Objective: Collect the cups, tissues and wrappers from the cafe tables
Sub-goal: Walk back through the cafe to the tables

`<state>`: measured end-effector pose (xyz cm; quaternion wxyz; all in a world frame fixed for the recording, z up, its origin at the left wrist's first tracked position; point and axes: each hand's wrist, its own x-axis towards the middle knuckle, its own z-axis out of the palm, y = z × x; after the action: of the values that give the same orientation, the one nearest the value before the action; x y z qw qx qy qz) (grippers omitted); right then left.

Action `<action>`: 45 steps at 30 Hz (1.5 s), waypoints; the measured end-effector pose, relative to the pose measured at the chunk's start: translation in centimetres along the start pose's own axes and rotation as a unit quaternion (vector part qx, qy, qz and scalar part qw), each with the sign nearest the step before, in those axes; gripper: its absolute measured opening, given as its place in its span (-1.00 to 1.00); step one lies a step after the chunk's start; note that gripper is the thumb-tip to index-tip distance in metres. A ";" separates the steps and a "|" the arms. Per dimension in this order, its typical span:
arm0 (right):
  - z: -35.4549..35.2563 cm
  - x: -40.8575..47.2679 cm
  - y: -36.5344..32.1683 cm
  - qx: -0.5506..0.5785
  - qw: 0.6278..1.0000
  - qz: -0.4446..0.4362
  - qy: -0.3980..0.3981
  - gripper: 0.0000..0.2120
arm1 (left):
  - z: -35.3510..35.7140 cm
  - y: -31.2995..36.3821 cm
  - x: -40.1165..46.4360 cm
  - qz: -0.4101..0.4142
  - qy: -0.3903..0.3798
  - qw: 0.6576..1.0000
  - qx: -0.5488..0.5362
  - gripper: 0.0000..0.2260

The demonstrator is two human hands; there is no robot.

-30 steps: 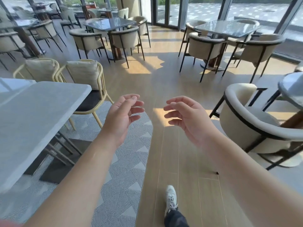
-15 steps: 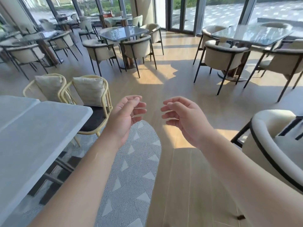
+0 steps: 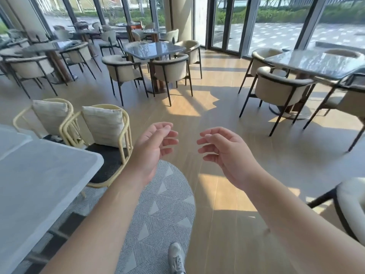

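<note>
Above the pale wooden plank floor (image 3: 227,224) of a glass-walled cafe, both bare forearms reach forward, the left hand (image 3: 152,147) and right hand (image 3: 227,151) held side by side with their palms turned toward each other and a clear gap between them. Each grip is released: the fingers (image 3: 169,140) hang loosely curled, holding nothing and touching nothing. No cups, tissues or wrappers can be made out on any nearby tabletop. Closest at the left is a pale grey stone tabletop (image 3: 39,184), cut off by the frame's left and bottom edges, and the part in view carries nothing. Just beyond it stand two yellow tubular-frame chairs with cream cushions (image 3: 104,127). Under the left forearm lies a grey rug with a striped triangle pattern (image 3: 158,210), and a grey laced sneaker (image 3: 175,258) shows at the bottom edge, partly cut off. Farther off stands a dark glossy square tabletop (image 3: 154,49) ringed by cream barrel chairs with black legs, and to the right a second dark glossy tabletop (image 3: 316,62) runs out of the frame; glare and reflections on both make small items hard to tell. The tables at far left by the windows are too small and blurred to read. A cream barrel chair (image 3: 353,206) at lower right is mostly cut off.
</note>
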<state>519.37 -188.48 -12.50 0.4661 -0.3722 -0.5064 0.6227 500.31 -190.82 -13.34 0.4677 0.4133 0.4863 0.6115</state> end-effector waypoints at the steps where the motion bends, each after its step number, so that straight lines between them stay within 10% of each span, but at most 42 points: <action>1: 0.3 2.1 0.2 -0.003 1.000 0.000 0.003 -0.88 | -0.4 -0.2 2.1 0.002 -0.004 1.000 -0.002 -0.90; 16: 6.1 29.9 -1.1 -0.020 1.000 -0.019 -0.001 -0.89 | -6.9 1.1 29.7 -0.001 -0.011 1.000 -0.018 -0.87; 45: -6.0 76.0 -2.0 0.030 0.995 0.036 -0.090 -0.88 | 0.9 -2.3 73.1 -0.001 0.067 0.997 0.045 -0.84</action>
<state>503.45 -113.92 -11.16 0.4068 -0.3185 -0.5142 0.6847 485.43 -119.20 -11.78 0.4152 0.3913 0.5443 0.6150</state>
